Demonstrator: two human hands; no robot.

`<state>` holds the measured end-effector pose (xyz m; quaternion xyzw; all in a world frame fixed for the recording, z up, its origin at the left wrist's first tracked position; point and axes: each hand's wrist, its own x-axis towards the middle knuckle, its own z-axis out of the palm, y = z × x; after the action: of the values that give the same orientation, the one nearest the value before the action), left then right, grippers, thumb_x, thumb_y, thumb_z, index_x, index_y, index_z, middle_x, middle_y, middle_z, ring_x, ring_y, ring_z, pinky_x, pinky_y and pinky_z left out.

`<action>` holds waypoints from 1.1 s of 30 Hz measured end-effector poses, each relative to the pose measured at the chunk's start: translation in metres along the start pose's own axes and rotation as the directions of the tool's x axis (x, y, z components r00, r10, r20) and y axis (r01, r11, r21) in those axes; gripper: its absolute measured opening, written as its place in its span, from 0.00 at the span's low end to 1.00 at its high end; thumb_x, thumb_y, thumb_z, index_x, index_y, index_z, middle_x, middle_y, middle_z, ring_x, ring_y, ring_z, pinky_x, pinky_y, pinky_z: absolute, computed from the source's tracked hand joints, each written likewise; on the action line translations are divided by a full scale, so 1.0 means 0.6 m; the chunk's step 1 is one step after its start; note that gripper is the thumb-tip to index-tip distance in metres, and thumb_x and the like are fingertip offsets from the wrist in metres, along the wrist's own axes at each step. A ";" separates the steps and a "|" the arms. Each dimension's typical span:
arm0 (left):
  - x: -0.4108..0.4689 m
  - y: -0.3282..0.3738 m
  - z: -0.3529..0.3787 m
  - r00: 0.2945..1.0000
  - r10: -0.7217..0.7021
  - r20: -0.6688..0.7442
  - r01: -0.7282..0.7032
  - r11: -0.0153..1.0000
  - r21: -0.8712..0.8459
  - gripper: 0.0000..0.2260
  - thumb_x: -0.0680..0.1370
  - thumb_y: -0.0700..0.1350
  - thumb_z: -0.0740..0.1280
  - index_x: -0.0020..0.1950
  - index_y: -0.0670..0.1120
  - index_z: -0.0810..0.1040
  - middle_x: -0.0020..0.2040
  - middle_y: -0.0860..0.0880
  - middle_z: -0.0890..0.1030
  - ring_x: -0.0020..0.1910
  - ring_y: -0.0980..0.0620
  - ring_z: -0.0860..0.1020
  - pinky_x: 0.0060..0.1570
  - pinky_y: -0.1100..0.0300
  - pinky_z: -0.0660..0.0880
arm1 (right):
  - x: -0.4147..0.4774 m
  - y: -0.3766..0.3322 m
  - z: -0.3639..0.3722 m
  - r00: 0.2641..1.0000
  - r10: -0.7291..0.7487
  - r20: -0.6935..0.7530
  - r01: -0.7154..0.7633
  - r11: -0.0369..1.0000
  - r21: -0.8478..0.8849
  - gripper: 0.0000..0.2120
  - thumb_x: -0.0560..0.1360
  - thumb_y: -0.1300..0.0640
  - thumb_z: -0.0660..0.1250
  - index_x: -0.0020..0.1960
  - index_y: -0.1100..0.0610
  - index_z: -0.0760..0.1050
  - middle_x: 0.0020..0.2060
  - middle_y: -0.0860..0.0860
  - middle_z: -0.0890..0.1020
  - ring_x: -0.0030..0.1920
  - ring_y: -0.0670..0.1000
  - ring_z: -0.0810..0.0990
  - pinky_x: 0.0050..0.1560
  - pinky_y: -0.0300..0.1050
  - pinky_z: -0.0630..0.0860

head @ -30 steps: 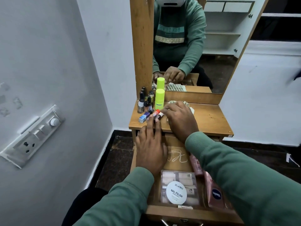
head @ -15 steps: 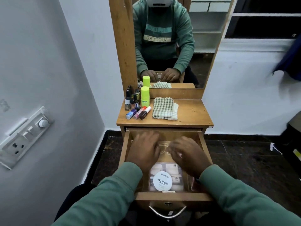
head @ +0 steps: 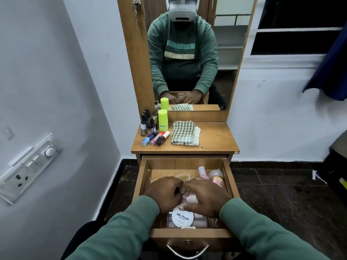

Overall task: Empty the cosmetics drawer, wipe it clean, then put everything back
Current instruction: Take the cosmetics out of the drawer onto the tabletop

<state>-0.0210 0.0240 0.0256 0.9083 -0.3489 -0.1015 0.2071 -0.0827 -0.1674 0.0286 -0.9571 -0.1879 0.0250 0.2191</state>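
The wooden drawer (head: 142, 177) stands pulled out below the dressing table top (head: 214, 139). Both my hands are inside it, fingertips meeting over a clear box (head: 200, 220) that carries a round white "nail polish" tub (head: 183, 216). My left hand (head: 165, 192) is curled into a fist; what its fingers hold is hidden. My right hand (head: 206, 196) pinches a pale pink bottle (head: 191, 198) between fingers and thumb. Two pink bottles (head: 203, 171) lie along the drawer's right side. On the top sit a folded checked cloth (head: 183, 134), a lime-green bottle (head: 163, 120) and nail polishes (head: 155, 138).
A mirror (head: 187, 53) rises behind the table top and reflects me. The left wall carries a switchboard (head: 28, 166) close to the drawer. Loose string (head: 180, 175) lies on the drawer floor. A metal handle (head: 187, 250) sticks out at the drawer front. The floor is dark tile.
My hands left the table top, came back into the drawer, and closed in together over the far end of the clear box. The view pulled back and up.
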 end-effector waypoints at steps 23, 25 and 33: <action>0.011 -0.029 0.022 1.000 -0.022 0.001 0.022 0.999 0.025 0.04 0.77 0.50 0.68 0.49 0.52 0.80 0.48 0.51 0.80 0.47 0.50 0.78 0.48 0.54 0.77 | -0.003 -0.017 0.000 0.990 -0.055 0.131 0.062 0.997 -0.050 0.31 0.68 0.33 0.76 0.61 0.51 0.76 0.57 0.47 0.80 0.56 0.48 0.75 0.59 0.48 0.72; 0.011 -0.031 0.024 0.999 -0.034 0.004 0.034 0.999 0.023 0.05 0.77 0.51 0.68 0.49 0.52 0.81 0.47 0.52 0.80 0.46 0.50 0.78 0.48 0.54 0.77 | -0.002 -0.015 0.001 0.991 -0.064 0.120 0.070 0.996 -0.046 0.30 0.68 0.33 0.76 0.61 0.51 0.76 0.56 0.46 0.79 0.54 0.47 0.74 0.58 0.47 0.72; 0.012 -0.033 0.026 0.998 -0.060 0.015 0.060 0.998 0.007 0.06 0.77 0.53 0.66 0.47 0.53 0.81 0.46 0.52 0.80 0.45 0.51 0.78 0.48 0.52 0.79 | -0.001 -0.014 0.006 0.993 -0.059 0.098 0.063 0.997 -0.034 0.29 0.71 0.30 0.71 0.61 0.51 0.75 0.55 0.47 0.79 0.53 0.45 0.71 0.55 0.45 0.68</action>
<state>-0.0088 0.0276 0.0022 0.9183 -0.3233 -0.1133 0.1983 -0.0864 -0.1588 0.0291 -0.9525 -0.2278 0.0614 0.1926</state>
